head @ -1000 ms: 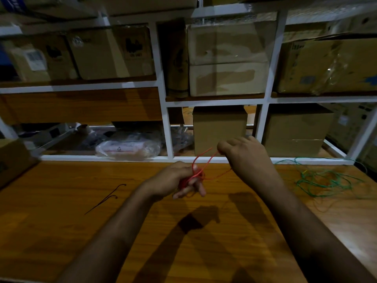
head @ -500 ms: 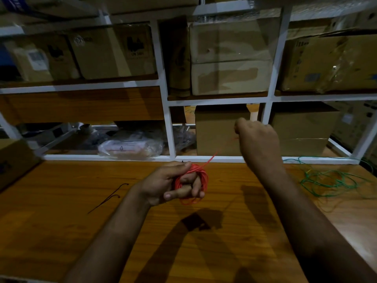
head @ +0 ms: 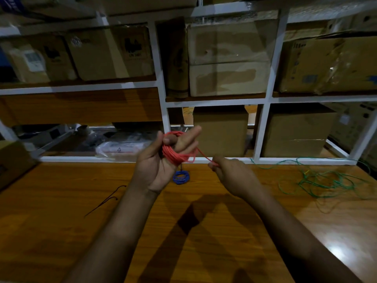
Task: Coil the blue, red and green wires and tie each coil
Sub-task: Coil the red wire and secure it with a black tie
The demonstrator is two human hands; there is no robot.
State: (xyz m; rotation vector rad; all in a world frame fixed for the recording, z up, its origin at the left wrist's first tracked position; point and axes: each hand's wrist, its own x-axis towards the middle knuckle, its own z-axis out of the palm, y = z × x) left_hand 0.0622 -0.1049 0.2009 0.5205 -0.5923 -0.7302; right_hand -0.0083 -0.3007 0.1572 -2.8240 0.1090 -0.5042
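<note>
A red wire coil [head: 177, 154] is wound around the fingers of my left hand [head: 163, 160], which is raised above the wooden table with its palm turned toward me. My right hand [head: 230, 173] pinches the red wire's free end, stretched taut from the coil down to the right. A small blue wire coil [head: 181, 177] lies on the table just below my left hand. The green wire [head: 318, 178] lies loose and tangled on the table at the right.
A thin dark tie [head: 106, 200] lies on the wooden table [head: 61, 231] at the left. White shelving [head: 161, 94] with cardboard boxes stands behind the table. A box corner [head: 12, 160] sits at the far left edge.
My left hand has risen and turned palm toward me with the red coil. My right hand came down from high by the shelf to table level, still pinching the red end. The blue coil has come into sight.
</note>
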